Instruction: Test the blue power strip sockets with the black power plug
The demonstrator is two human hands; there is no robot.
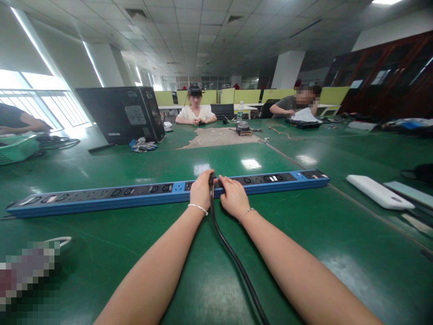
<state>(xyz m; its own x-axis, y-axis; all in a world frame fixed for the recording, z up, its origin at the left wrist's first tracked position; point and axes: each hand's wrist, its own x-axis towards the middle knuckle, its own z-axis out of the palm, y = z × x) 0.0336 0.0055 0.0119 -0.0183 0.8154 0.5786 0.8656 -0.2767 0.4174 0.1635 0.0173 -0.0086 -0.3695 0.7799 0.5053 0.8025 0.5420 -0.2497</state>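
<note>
A long blue power strip with black socket sections lies across the green table. My left hand is closed round the black plug of a thick black cable, above the middle of the strip. The cable runs down between my forearms to the bottom edge. Just right of the plug, my right hand rests on the strip, its fingers bent and pointing toward the plug. Whether the plug sits in a socket is hidden by my fingers. What my right fingertips press on cannot be made out.
Beyond the strip are a black computer case, gloves, a brown sheet and a bottle. A white device lies at the right, a green basket at the left. Several people sit around the table.
</note>
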